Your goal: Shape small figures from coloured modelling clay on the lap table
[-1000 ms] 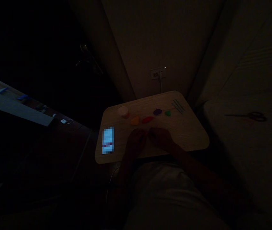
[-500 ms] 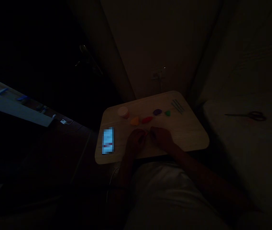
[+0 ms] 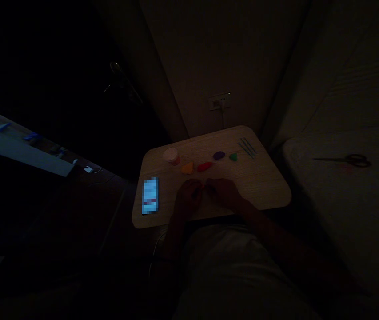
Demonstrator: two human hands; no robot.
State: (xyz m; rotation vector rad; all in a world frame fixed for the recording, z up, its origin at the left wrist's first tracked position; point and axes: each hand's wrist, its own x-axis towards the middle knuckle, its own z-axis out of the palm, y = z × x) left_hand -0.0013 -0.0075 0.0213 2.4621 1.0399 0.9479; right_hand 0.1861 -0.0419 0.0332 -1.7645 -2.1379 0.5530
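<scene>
My left hand (image 3: pixel 189 195) and my right hand (image 3: pixel 223 192) meet over the front of a small wooden table (image 3: pixel 262 191). Both have their fingers pinched together, fingertips almost touching. Between them is a tiny reddish bit, too small and dim to name. Just beyond the hands lie a red lump (image 3: pixel 204 166) and an orange wedge-shaped lump (image 3: pixel 187 168), which look like modelling clay. Farther right are a purple lump (image 3: pixel 219 155) and a smaller green one (image 3: pixel 233 157).
A lidded tub (image 3: pixel 171 156) stands at the back left, and a lit phone (image 3: pixel 150 195) lies at the left edge. Thin greenish sticks (image 3: pixel 248 148) rest at the back right. Scissors (image 3: pixel 357 161) lie on a pale surface to the right. A plugged wall socket (image 3: pixel 220 102) is behind.
My right hand has shifted slightly left, bringing its fingertips nearer the left hand's. The lumps, tub, phone and sticks stay where they were.
</scene>
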